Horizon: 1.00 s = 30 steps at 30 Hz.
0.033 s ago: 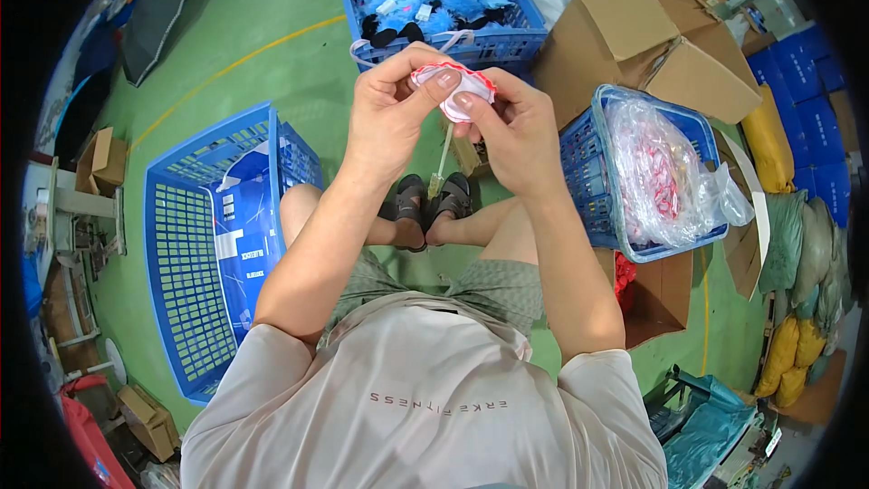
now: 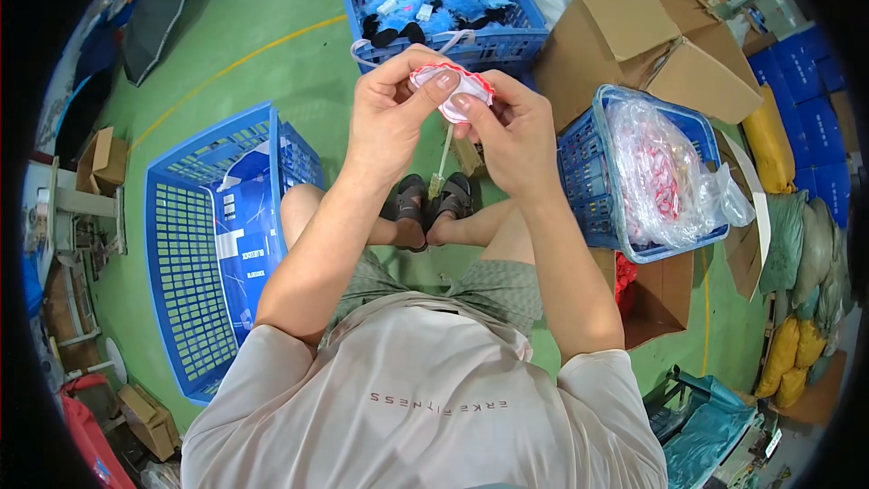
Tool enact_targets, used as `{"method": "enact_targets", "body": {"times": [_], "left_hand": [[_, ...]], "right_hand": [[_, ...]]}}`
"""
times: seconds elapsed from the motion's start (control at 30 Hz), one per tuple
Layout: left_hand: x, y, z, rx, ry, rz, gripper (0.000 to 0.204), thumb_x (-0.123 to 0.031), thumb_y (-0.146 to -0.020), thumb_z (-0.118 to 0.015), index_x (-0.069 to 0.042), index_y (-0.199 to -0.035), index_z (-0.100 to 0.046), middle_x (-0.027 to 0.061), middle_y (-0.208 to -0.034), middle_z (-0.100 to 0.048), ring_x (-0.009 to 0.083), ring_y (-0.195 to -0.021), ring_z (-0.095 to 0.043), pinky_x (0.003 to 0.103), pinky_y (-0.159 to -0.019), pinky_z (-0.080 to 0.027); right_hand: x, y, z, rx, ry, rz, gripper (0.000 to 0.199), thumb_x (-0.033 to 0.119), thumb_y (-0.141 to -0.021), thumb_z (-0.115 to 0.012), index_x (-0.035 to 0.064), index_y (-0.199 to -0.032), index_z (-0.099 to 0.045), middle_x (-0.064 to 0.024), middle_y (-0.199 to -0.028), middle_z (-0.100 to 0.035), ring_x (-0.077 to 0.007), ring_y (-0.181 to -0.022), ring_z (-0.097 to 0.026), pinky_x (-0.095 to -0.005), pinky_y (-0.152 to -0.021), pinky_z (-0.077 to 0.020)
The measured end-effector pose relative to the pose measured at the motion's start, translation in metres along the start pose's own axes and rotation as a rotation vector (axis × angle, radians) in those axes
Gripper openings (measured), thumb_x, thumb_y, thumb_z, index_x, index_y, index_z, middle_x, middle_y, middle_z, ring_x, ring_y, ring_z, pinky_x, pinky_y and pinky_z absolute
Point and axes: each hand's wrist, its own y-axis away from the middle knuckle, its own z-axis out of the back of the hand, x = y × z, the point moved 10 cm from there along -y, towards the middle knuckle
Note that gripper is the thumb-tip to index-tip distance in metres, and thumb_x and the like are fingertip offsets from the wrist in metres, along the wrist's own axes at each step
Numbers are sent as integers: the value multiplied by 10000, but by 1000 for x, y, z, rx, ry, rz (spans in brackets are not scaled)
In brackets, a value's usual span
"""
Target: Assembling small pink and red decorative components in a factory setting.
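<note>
Held out in front of me is a small white fabric piece [image 2: 463, 110] with a red-pink edge, pinched between both hands. My left hand [image 2: 391, 110] grips its left side, thumb on top and fingers curled behind. On the right side my right hand [image 2: 518, 131] has its thumb pressed on the white face, with its bent fingers partly hidden. A thin pale stick [image 2: 444, 150] with a wider, see-through end hangs below the fabric, between the hands. Its upper end is hidden, so I cannot tell which hand holds it.
Beyond my hands stands a blue crate [image 2: 511, 45] of blue-and-black plush toys. At left is another blue crate [image 2: 195, 281] with a blue box inside. A basket [image 2: 625, 240] with a clear plastic bag [image 2: 665, 163] sits right, near open cardboard boxes [image 2: 634, 4].
My right hand and thumb have shifted very slightly to the left on the fabric piece. Both hands keep their hold.
</note>
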Motion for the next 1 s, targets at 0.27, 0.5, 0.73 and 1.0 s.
{"method": "enact_targets", "body": {"times": [0.27, 0.5, 0.73, 1.0], "left_hand": [[-12, 13, 7, -6, -105, -63, 12, 15, -893, -690, 19, -899, -700, 49, -907, -619, 107, -750, -516, 196, -666, -404], [-15, 28, 1, 75, -259, -144, 60, 43, -890, -661, 26, -937, -696, 89, -943, -620, 133, -792, -520, 219, -705, -413], [9, 34, 6, 128, -447, -217, 100, 63, -864, -664, 22, -951, -693, 107, -960, -624, 147, -807, -527, 229, -722, -415], [25, 34, 15, 244, -496, -150, 67, 44, -817, -691, 5, -868, -711, 69, -897, -642, 138, -696, -495, 233, -605, -373]], "right_hand": [[19, 15, -15, -66, 338, 432, 99, -27, -772, -687, 9, -859, -656, -31, -687, -558, -138, -537, -415, -274, -484, -333], [22, 33, -17, -133, 373, 669, 105, -47, -772, -673, -1, -863, -650, -44, -707, -538, -176, -537, -391, -305, -488, -333], [-16, 37, -5, -60, 403, 562, 99, -36, -777, -691, -2, -865, -662, -48, -756, -580, -176, -561, -434, -300, -507, -362], [-10, 36, 8, -1, 355, 529, 142, -11, -783, -713, 11, -921, -683, -65, -860, -641, -179, -627, -521, -278, -566, -426]]}}
